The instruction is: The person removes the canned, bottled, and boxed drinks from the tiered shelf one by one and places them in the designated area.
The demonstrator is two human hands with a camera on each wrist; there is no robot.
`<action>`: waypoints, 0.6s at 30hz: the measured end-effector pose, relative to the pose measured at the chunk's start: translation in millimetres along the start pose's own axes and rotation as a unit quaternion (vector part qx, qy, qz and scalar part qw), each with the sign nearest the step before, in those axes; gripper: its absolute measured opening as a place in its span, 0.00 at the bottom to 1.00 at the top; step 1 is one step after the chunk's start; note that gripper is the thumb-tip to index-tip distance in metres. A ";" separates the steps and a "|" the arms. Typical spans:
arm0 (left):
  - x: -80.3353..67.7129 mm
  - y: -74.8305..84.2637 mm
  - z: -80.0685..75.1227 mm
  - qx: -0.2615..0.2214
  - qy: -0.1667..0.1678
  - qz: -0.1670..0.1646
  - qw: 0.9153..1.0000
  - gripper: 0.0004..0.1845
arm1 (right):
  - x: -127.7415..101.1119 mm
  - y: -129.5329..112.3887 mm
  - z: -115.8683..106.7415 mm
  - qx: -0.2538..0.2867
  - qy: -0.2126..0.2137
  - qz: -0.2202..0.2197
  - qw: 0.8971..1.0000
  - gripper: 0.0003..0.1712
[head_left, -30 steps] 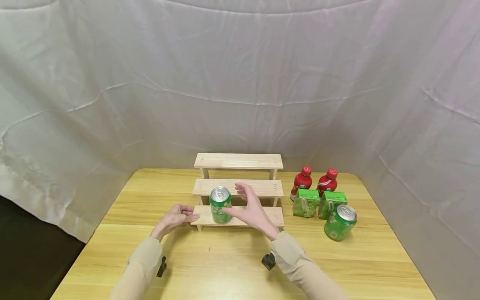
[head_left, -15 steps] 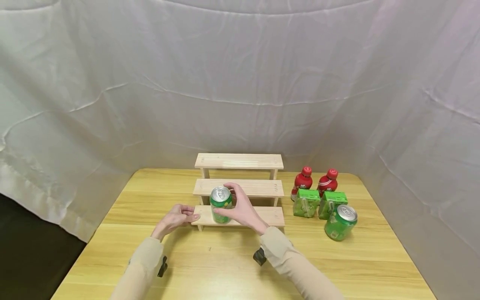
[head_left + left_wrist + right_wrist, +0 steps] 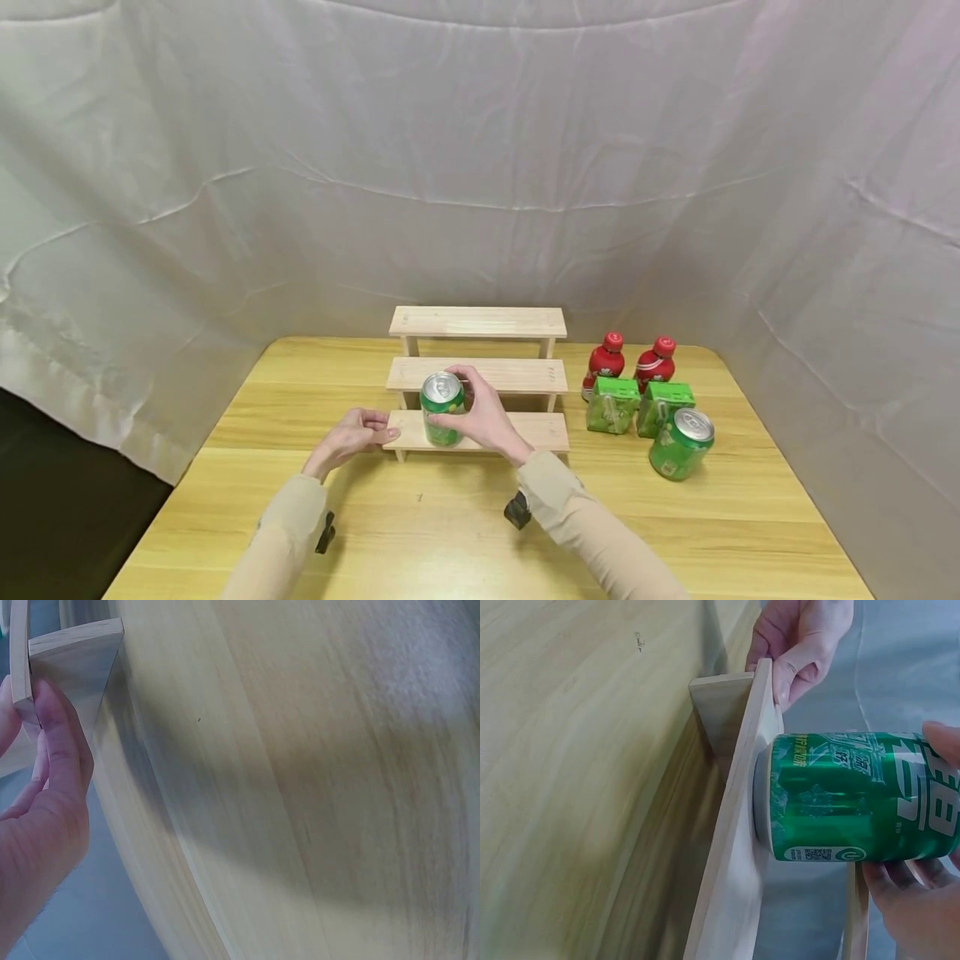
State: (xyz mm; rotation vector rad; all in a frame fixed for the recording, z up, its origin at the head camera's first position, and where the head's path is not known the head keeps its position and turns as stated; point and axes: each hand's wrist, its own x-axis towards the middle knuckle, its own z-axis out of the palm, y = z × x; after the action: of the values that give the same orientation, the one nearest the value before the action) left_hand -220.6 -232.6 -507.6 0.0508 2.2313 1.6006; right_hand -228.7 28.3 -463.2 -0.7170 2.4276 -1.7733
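Note:
A green soda can (image 3: 441, 392) stands upright on the lowest step of the three-tier wooden rack (image 3: 528, 429), toward its left end. My right hand (image 3: 486, 419) grips the can from the right, thumb in front and fingers behind. In the right wrist view the can's base meets the board, and part of the hand is cut off by the frame's edge. With thumb and fingers, my left hand (image 3: 351, 439) pinches the left end of that same step. The left wrist view shows the board's end (image 3: 21, 660) between thumb and fingertips.
On the table (image 3: 465, 533), right of the rack, stand two red bottles (image 3: 606, 360), two green drink cartons (image 3: 612, 407) and another green can (image 3: 680, 448). A grey curtain (image 3: 480, 167) hangs behind and along the sides.
My right hand has moved left and closed its thumb and fingers around the can. The left hand stays at the step's end, and the can has barely shifted.

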 end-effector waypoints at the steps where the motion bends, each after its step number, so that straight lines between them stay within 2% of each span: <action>1: -0.1 0.2 -0.1 -0.001 -0.001 0.000 1.000 0.27 | -0.2 0.3 -0.2 0.000 0.001 0.001 1.000 0.40; 9: 3.1 -2.6 -1.0 -0.001 0.001 -0.001 1.000 0.28 | -5.1 -2.5 -6.8 0.011 0.027 -0.005 1.000 0.39; 18: 1.5 -3.0 -0.4 -0.001 0.008 -0.004 1.000 0.30 | -18.8 -13.5 -24.8 0.030 0.065 0.005 0.997 0.39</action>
State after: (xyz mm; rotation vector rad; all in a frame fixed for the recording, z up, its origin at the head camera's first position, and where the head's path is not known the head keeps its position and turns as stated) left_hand -221.6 -233.7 -510.7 0.0282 2.2383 1.6049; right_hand -215.1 54.6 -446.7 -0.6015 2.4391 -1.9385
